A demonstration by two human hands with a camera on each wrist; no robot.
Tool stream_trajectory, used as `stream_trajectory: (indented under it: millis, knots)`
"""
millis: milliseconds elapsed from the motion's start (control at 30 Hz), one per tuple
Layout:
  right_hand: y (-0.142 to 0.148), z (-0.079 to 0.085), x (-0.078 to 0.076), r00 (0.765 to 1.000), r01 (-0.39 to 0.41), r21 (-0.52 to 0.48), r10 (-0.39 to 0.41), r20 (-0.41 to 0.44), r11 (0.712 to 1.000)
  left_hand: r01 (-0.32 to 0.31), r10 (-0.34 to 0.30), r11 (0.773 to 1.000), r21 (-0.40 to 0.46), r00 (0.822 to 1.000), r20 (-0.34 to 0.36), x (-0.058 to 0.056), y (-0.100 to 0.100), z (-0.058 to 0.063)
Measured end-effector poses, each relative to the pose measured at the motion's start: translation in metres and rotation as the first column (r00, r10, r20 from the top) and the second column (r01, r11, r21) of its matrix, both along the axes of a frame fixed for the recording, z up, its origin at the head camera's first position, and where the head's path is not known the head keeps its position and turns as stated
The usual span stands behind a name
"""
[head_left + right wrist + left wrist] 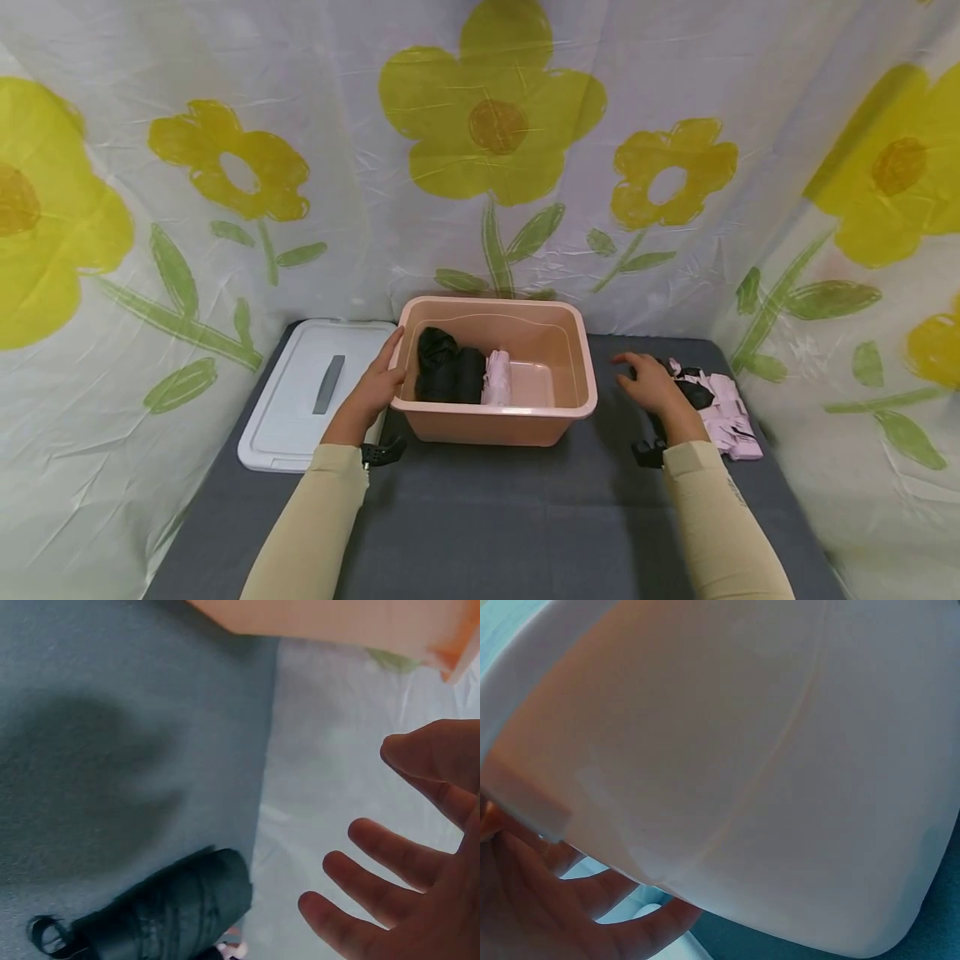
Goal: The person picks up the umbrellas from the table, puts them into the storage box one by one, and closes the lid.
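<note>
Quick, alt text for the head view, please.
Peach bin holding black bundles and a pink bundle, its left end held by a person's left grip. The right grip, empty, is near a pink-and-black pile; a white lid lies at left.

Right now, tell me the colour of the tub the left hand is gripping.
The tub is peachy pink; the head view shows it best.

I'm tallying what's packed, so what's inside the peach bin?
The peach bin holds black bundles and one pink bundle, side by side; bare floor shows to their right. Anything under the bundles is hidden.
</note>
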State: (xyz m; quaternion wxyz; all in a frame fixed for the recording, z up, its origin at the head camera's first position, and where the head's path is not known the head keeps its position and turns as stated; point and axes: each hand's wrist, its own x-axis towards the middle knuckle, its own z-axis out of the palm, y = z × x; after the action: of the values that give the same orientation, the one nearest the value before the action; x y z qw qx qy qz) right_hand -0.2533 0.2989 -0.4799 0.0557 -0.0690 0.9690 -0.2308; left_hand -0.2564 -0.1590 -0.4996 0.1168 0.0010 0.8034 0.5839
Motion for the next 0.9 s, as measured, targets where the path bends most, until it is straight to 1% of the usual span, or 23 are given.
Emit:
stream_trajectory:
  millis: [100,167,300,367,400,533,600,633,733,900]
  knots:
    - [0.004,-0.006,0.001,0.999,0.024,0.006,-0.024,0.021,1.000,0.005,-0.006,1.000,0.009,1.000,0.010,0.000,0.000,0.002]
    - [0.007,-0.009,0.002,0.999,0.043,0.008,-0.044,0.029,0.999,0.010,-0.010,1.000,0.019,1.000,0.021,0.001,0.001,0.006]
    - [0.010,-0.015,0.003,0.998,0.056,0.007,-0.056,0.023,0.998,0.016,-0.017,0.999,0.028,0.999,0.038,0.009,0.005,0.023]
    - [0.012,-0.018,0.003,0.999,0.052,0.007,-0.052,0.014,0.999,0.022,-0.022,1.000,0.014,1.000,0.021,0.009,0.004,0.022]
    - [0.013,-0.020,0.004,0.999,0.051,0.007,-0.051,0.011,0.999,0.021,-0.021,1.000,0.015,1.000,0.021,0.010,0.004,0.024]
    - [0.017,-0.027,0.004,0.998,0.064,0.007,-0.064,0.025,0.998,0.012,-0.012,1.000,0.009,1.000,0.003,0.003,0.001,0.007]
    - [0.019,-0.031,0.004,0.996,0.079,0.010,-0.079,0.036,0.997,-0.003,0.003,1.000,0.018,1.000,0.014,0.002,0.002,0.006]
    - [0.021,-0.032,0.004,0.996,0.085,0.014,-0.086,0.036,0.996,-0.008,0.008,1.000,0.013,1.000,0.006,0.000,0.001,0.001]
    - [0.025,-0.038,0.004,0.992,0.117,0.032,-0.119,0.033,0.993,-0.015,0.015,1.000,0.006,1.000,-0.009,0.000,0.001,-0.001]
    - [0.032,-0.047,0.004,0.981,0.178,0.063,-0.182,0.061,0.982,-0.009,0.009,1.000,0.009,1.000,-0.018,0.000,0.001,-0.001]
